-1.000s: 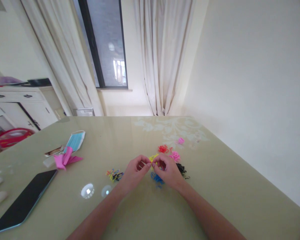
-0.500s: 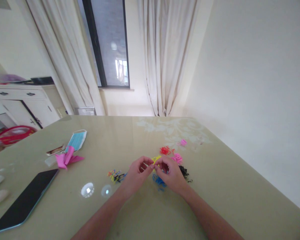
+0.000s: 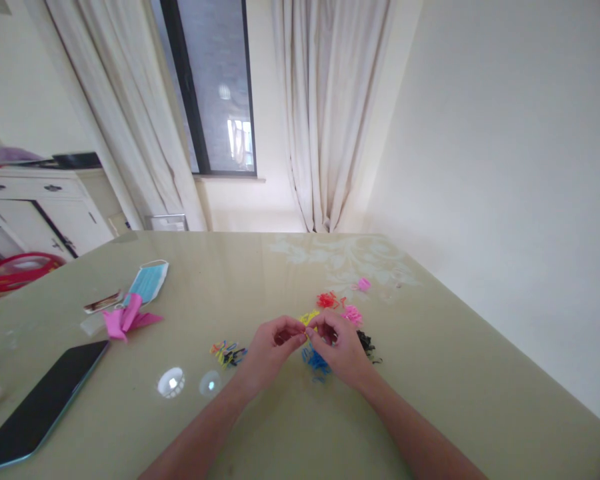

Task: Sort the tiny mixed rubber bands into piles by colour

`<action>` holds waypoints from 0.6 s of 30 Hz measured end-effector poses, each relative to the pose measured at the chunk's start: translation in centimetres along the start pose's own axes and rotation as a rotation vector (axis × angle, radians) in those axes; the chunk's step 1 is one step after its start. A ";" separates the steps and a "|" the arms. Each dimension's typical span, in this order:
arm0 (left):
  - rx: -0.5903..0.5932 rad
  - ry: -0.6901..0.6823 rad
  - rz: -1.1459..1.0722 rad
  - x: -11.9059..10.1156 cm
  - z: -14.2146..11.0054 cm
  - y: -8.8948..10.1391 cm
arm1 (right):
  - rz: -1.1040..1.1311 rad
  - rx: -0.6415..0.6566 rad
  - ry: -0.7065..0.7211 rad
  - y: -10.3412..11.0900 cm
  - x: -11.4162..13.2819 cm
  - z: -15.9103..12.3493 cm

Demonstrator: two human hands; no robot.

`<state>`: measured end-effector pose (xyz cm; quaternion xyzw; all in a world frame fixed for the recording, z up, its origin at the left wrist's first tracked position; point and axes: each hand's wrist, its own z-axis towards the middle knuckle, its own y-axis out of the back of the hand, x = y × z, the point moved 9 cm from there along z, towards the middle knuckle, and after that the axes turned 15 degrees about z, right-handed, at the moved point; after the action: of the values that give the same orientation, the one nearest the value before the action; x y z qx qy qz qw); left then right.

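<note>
My left hand point(image 3: 271, 345) and my right hand point(image 3: 341, 348) meet at the fingertips above the table, each closed in a pinch. Whatever sits between the fingertips is too small to make out. Just behind them lies a heap of small yellow bands point(image 3: 309, 317), partly covered. Blue bands point(image 3: 316, 365) lie below my right hand, and black bands point(image 3: 367, 343) show past its outer side. Farther back are red bands point(image 3: 327, 300) and pink bands point(image 3: 353, 314). A mixed-colour pile of bands point(image 3: 226, 353) rests left of my left hand.
On the left of the table point(image 3: 220, 280) lie a black-screened tablet point(image 3: 45, 400), a folded pink paper shape point(image 3: 129, 320), a blue face mask point(image 3: 149, 283) and a narrow brown-and-white item point(image 3: 103, 302). One more pink piece point(image 3: 363, 285) lies at the back right. A wall borders the right side.
Both hands stay pinched together over the piles, with only slight finger shifts. The whole view sways a little right and then back left. The piles look unchanged.
</note>
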<state>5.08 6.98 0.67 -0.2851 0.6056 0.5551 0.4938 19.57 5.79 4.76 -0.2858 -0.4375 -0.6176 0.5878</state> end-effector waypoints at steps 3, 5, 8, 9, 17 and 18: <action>0.013 -0.015 -0.004 -0.2 -0.2 -0.3 | -0.006 -0.014 0.030 0.1 0.4 0.0; 0.005 -0.015 -0.009 -0.2 -0.2 -0.2 | -0.013 -0.015 0.030 0.1 0.4 0.0; -0.007 0.000 -0.032 0.0 -0.2 -0.1 | -0.031 -0.001 0.021 0.1 0.4 0.0; -0.009 0.004 -0.038 0.0 -0.2 0.0 | -0.042 0.005 0.024 0.1 0.4 0.0; 0.077 0.034 -0.148 0.5 0.5 -0.1 | -0.059 0.069 0.035 0.1 -0.2 0.2; 0.062 0.037 -0.133 0.7 0.6 0.6 | -0.061 0.047 0.030 0.7 -0.4 0.5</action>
<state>4.45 7.87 0.36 -0.3197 0.6112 0.4966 0.5269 20.23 6.44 4.73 -0.2494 -0.4516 -0.6289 0.5817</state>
